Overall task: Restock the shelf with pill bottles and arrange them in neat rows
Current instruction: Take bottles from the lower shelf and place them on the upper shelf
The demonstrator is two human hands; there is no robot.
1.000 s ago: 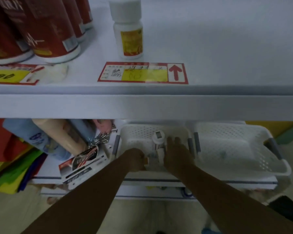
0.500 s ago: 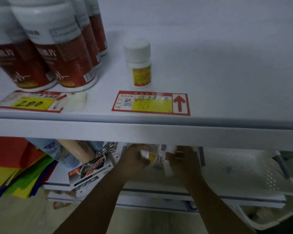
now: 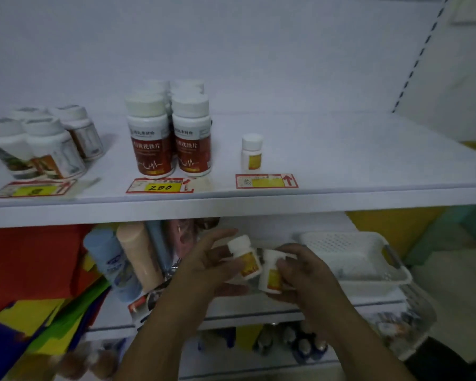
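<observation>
My left hand (image 3: pixel 204 266) holds a small white pill bottle (image 3: pixel 246 261) with a yellow-orange label, tilted, cap up-left. My right hand (image 3: pixel 304 273) grips a second small white pill bottle (image 3: pixel 271 273) of the same kind, touching the first. Both hands are in front of the lower shelf, below the white upper shelf (image 3: pixel 341 193). On that shelf one matching small bottle (image 3: pixel 252 155) stands alone behind a red-and-yellow price tag (image 3: pixel 267 181).
Large red-labelled bottles (image 3: pixel 171 138) stand in two rows at the shelf's middle, and several white bottles (image 3: pixel 41 144) cluster at the left. A white perforated basket (image 3: pixel 363 259) sits on the lower shelf at the right. Tubes and coloured bags lie lower left.
Both hands have lifted out of the basket with a small bottle each and risen toward me. The view has tilted up, so more of the upper shelf shows.
</observation>
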